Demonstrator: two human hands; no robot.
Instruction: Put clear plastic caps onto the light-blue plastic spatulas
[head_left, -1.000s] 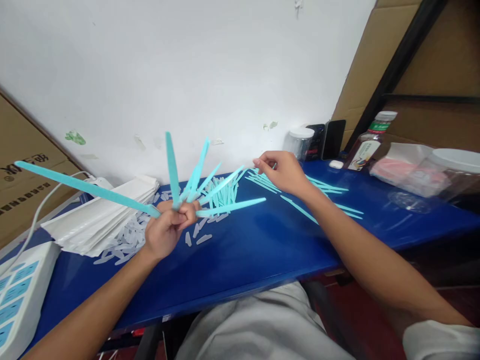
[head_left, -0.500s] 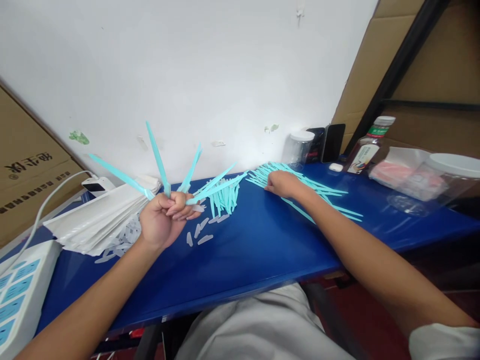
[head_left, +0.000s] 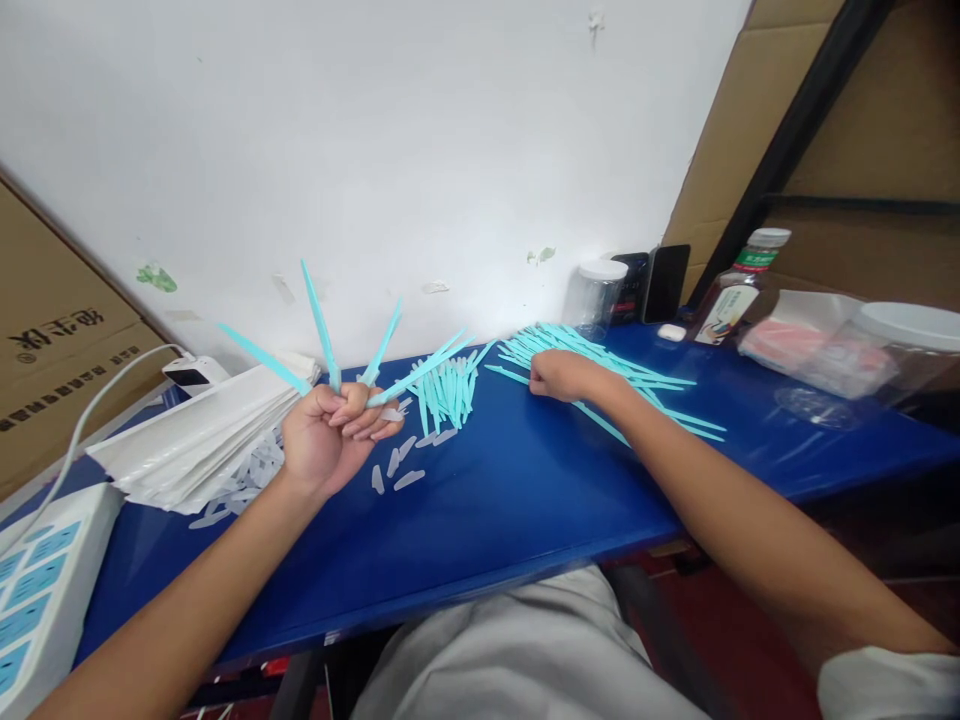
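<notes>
the glossy blue table (head_left: 487, 520) carries a bunched teal heap (head_left: 448, 395) of sticks near twelve o'clock, loose translucent pieces (head_left: 409, 480) just in front. at one sprawls a wider teal spread (head_left: 641, 372) (tips pointing various ways), a clear lidded jar (head_left: 596, 300) behind it. a bottle (head_left: 731, 300) stands at two, white sleeves (head_left: 187, 440) lie at nine, a power strip (head_left: 84, 570) at eight.

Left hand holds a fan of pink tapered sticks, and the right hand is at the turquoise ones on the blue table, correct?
Not quite: the head view shows the fanned tapered sticks in the left hand are turquoise, not pink. The right hand is at the turquoise spread on the blue table.
</notes>
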